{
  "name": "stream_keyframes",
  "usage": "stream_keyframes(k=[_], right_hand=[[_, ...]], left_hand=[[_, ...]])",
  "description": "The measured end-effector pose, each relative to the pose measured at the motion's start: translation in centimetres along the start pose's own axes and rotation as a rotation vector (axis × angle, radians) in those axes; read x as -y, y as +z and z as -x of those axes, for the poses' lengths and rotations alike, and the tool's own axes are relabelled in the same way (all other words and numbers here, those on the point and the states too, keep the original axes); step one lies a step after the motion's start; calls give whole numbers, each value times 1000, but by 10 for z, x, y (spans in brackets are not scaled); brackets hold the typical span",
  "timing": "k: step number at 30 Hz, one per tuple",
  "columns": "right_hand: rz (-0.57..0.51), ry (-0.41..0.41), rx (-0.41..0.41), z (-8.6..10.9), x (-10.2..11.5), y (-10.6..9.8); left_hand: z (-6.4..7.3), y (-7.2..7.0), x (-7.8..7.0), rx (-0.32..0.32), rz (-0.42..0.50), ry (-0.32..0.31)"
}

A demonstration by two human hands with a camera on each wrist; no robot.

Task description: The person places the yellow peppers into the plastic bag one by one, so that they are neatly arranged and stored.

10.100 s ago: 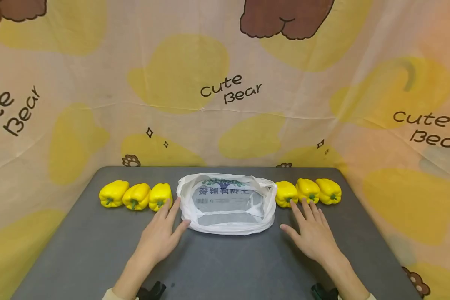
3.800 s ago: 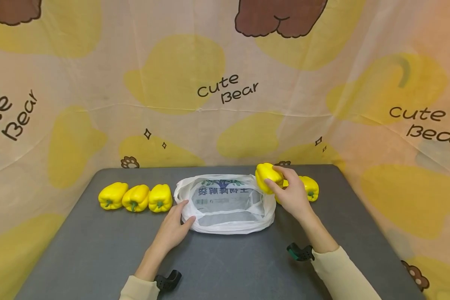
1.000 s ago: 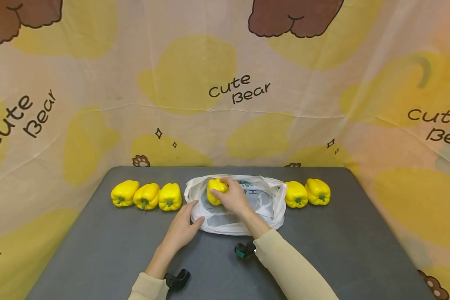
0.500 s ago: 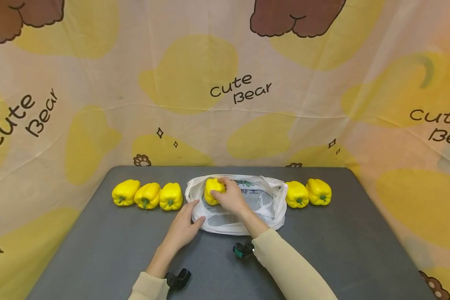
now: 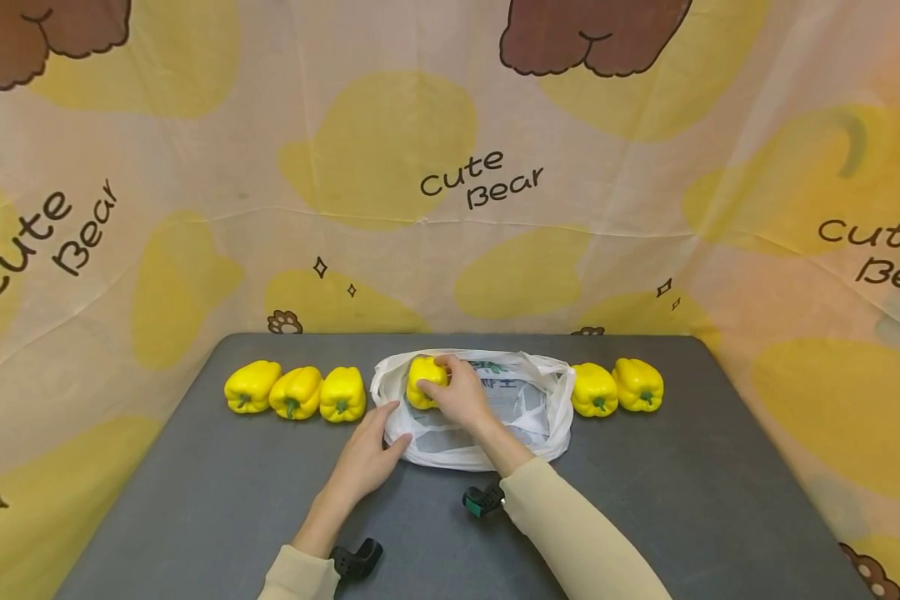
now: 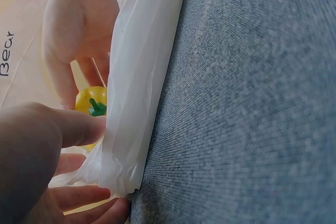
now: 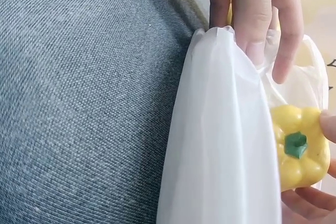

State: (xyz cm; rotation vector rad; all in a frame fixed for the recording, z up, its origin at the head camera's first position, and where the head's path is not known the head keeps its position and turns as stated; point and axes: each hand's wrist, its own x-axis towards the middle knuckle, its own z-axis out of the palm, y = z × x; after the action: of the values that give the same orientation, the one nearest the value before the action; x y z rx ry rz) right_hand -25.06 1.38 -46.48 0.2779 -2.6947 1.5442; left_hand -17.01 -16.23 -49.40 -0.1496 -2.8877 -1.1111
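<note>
A white plastic bag [image 5: 450, 457] with printing inside lies with its mouth spread wide at the middle of the table. My right hand [image 5: 467, 393] grips a yellow bell pepper [image 5: 422, 385] by its right side, inside the left part of the bag's mouth. The pepper's green stem [image 7: 295, 145] shows in the right wrist view. My left hand [image 5: 365, 454] holds the bag's left rim, its thumb [image 6: 79, 127] reaching behind the near wall in the left wrist view. Bag film hides part of the pepper there.
Left of the bag sit three yellow bell peppers [image 5: 295, 392] in a row. Two more peppers [image 5: 594, 390] stand close by its right edge. The grey table [image 5: 645, 500] backs onto a printed cloth [image 5: 390, 167].
Earlier the right hand lifted the pepper from the right-hand row and carried it left into the bag's mouth. Over the last second it shifted slightly left. The left hand came onto the bag's rim.
</note>
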Motion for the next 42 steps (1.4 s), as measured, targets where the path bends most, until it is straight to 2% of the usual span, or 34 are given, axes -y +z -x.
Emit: stream_keyframes(k=[12,20,31,42], right_hand=[[-12,-22,-13,1,-2,0],[37,-4,24,2,-3,1],[49,-1,41,2,-2,-1],[37,-50,54,9,9,-24]], left_hand=[[0,0,0,2,0,2],[1,1,0,7,-5,-4],[0,1,1,-2,-10,0],[1,1,0,2,-8,3]])
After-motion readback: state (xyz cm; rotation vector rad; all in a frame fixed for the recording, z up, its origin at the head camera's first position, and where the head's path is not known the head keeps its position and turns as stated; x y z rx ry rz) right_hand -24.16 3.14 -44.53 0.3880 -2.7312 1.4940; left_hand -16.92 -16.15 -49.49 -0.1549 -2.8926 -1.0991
